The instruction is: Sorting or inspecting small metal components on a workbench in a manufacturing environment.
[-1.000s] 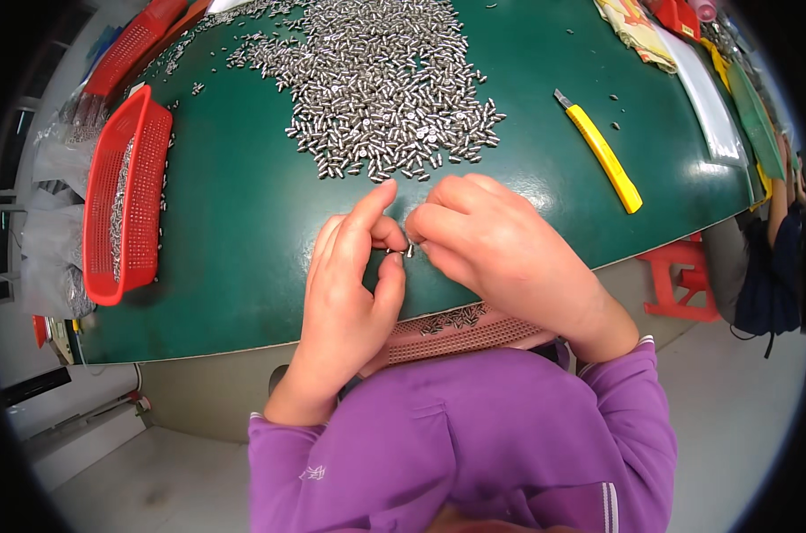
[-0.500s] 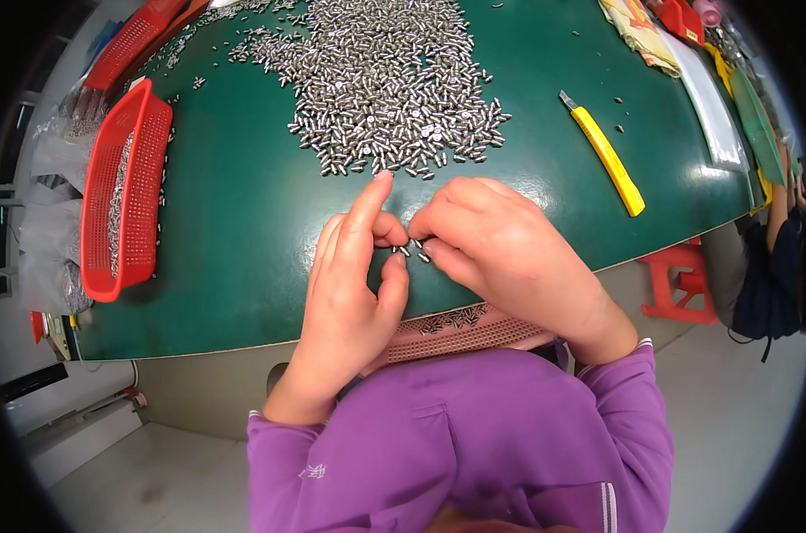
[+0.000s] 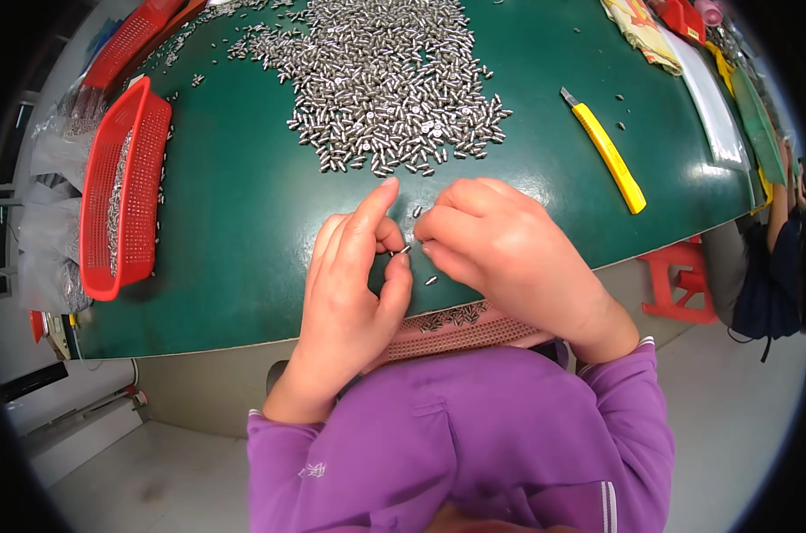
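My left hand [image 3: 350, 275] is over the near part of the green table [image 3: 234, 240], index finger stretched forward. Its thumb and another finger pinch a small metal pin [image 3: 403, 251]. Close to its right, my right hand [image 3: 505, 240] has thumb and forefinger bent together; what lies between those fingertips is too small and hidden to name. One loose metal piece [image 3: 417, 212] lies just beyond the right fingertips, and another metal piece [image 3: 431, 280] lies nearer to me. A broad heap of such shiny pointed pieces [image 3: 385, 80] spreads ahead of both hands.
A red perforated basket [image 3: 145, 222] holding metal pieces stands at the left. A yellow utility knife [image 3: 609, 155], blade out, lies at the right. Below the table's front edge, a pink basket [image 3: 474, 336] holds more pieces. A red stool [image 3: 678, 284] stands at the right.
My right fingertips have shifted slightly. The pieces between the hands have spread: one now lies farther forward, one nearer to me. My left hand has hardly moved.
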Demonstrator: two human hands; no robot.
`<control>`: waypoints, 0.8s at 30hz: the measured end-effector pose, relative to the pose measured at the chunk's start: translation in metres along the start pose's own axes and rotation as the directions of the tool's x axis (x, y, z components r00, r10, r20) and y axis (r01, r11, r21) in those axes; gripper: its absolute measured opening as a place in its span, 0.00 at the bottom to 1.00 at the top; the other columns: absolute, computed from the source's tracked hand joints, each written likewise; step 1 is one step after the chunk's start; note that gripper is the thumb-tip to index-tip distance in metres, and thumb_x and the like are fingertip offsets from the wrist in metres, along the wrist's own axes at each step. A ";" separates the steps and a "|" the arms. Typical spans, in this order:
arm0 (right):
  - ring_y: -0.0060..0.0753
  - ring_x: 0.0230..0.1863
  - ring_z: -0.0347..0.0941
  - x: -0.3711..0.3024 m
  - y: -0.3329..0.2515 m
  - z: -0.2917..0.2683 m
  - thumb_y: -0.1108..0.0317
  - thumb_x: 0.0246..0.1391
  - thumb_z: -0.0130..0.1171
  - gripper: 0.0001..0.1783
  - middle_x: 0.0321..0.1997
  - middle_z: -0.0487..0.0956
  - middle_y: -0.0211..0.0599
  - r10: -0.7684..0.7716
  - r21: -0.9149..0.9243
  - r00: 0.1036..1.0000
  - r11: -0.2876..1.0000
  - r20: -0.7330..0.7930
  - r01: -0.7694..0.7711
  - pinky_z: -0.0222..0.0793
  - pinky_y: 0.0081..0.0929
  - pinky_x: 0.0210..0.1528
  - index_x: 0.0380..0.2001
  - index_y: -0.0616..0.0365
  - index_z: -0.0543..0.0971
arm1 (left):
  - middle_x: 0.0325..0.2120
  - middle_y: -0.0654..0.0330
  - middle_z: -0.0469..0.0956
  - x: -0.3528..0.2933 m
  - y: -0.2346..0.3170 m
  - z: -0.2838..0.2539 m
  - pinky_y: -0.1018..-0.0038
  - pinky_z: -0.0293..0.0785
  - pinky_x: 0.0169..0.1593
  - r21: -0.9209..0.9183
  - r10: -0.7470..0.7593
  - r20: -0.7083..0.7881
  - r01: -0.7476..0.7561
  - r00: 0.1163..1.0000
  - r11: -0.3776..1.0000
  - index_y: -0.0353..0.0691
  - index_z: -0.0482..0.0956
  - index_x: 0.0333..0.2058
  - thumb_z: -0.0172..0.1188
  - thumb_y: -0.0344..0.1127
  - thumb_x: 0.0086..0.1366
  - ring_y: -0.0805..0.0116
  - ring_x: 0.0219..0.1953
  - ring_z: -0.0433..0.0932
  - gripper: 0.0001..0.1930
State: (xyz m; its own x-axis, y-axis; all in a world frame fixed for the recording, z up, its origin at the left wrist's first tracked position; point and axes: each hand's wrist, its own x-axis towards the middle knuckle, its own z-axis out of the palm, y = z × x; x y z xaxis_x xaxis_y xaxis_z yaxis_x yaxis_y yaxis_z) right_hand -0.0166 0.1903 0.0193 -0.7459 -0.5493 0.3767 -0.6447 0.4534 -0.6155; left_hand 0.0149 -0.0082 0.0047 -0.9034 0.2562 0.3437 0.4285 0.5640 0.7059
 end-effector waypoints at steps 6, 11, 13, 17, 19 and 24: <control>0.47 0.36 0.71 -0.027 -0.005 -0.006 0.75 0.48 0.65 0.09 0.33 0.71 0.40 0.016 0.019 1.000 1.000 -0.001 -0.016 0.70 0.40 0.38 0.33 0.58 0.76 | 0.34 0.59 0.74 -0.005 0.005 -0.009 0.65 0.72 0.47 -0.025 -0.009 0.103 0.011 0.995 1.000 0.36 0.67 0.66 0.61 0.14 0.52 0.60 0.38 0.73 0.39; 0.44 0.35 0.70 -0.036 -0.015 0.003 0.74 0.47 0.65 0.10 0.34 0.70 0.38 0.017 -0.001 1.000 1.000 0.001 -0.017 0.69 0.38 0.38 0.33 0.57 0.76 | 0.38 0.56 0.74 -0.014 0.011 -0.008 0.61 0.70 0.50 0.009 0.081 0.169 -0.084 0.982 0.996 0.35 0.65 0.67 0.60 0.16 0.52 0.55 0.40 0.73 0.40; 0.41 0.39 0.74 -0.036 -0.017 0.005 0.72 0.47 0.69 0.15 0.39 0.76 0.34 0.040 -0.075 0.999 0.996 0.015 -0.039 0.72 0.36 0.41 0.41 0.54 0.81 | 0.38 0.55 0.74 -0.017 0.012 -0.001 0.61 0.70 0.50 0.060 0.096 0.140 -0.105 0.985 0.993 0.35 0.65 0.67 0.60 0.16 0.52 0.54 0.41 0.73 0.40; 0.41 0.33 0.68 -0.031 -0.017 0.024 0.72 0.48 0.64 0.09 0.32 0.67 0.37 -0.008 -0.093 0.995 0.996 -0.104 -0.002 0.68 0.35 0.38 0.32 0.56 0.75 | 0.38 0.54 0.73 -0.017 0.015 0.011 0.60 0.70 0.49 0.155 0.104 0.068 -0.114 0.992 0.981 0.35 0.65 0.66 0.59 0.16 0.52 0.53 0.41 0.72 0.39; 0.41 0.34 0.69 -0.026 -0.015 0.025 0.73 0.48 0.64 0.08 0.32 0.68 0.37 0.005 -0.073 0.988 0.997 -0.155 -0.017 0.69 0.35 0.38 0.31 0.56 0.75 | 0.38 0.54 0.73 -0.013 0.014 0.011 0.60 0.70 0.48 0.157 0.086 0.061 -0.095 0.994 0.983 0.34 0.65 0.66 0.58 0.16 0.52 0.53 0.40 0.71 0.39; 0.41 0.35 0.69 -0.024 -0.014 0.022 0.73 0.49 0.64 0.08 0.32 0.68 0.37 0.023 -0.062 0.988 0.998 -0.150 -0.033 0.69 0.35 0.39 0.32 0.56 0.75 | 0.37 0.56 0.73 -0.012 0.010 0.006 0.61 0.70 0.48 0.079 0.018 0.054 -0.022 0.998 0.997 0.35 0.65 0.66 0.59 0.16 0.53 0.55 0.40 0.70 0.38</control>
State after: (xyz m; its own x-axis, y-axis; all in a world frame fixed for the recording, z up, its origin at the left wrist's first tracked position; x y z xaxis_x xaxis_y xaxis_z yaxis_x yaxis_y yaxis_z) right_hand 0.0144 0.1815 0.0034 -0.7771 -0.4273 0.4620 -0.6292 0.5139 -0.5831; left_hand 0.0300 -0.0006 0.0038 -0.8952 0.3081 0.3221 0.4458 0.6187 0.6469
